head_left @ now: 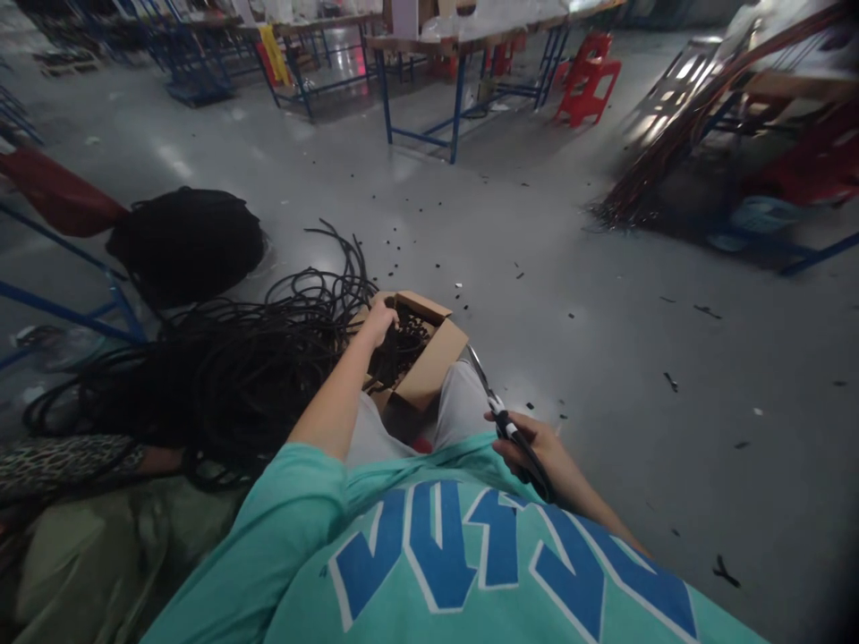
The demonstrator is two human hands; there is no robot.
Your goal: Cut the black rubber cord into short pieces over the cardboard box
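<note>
My left hand [381, 322] is closed at the near-left rim of an open cardboard box [429, 362], fingers curled round black tubing [386, 358] that hangs down into it. Small dark cut pieces [412, 335] lie inside the box. Lower right, my right hand [527, 443] grips a pair of scissors [497, 407] by its black handles. The blades point up and away, toward the box's right side, and look closed or nearly so. A tangled heap of long black tubing [255, 358] spreads left of the box, touching it.
A large black bundle [188, 241] sits on the floor behind the heap. At the left edge, another person's patterned sleeve [73, 456] reaches into the tubing. Blue-legged tables [429, 45] and red stools [587, 85] stand ahead. Long thin strands [637, 197] hang at right; scraps dot the floor.
</note>
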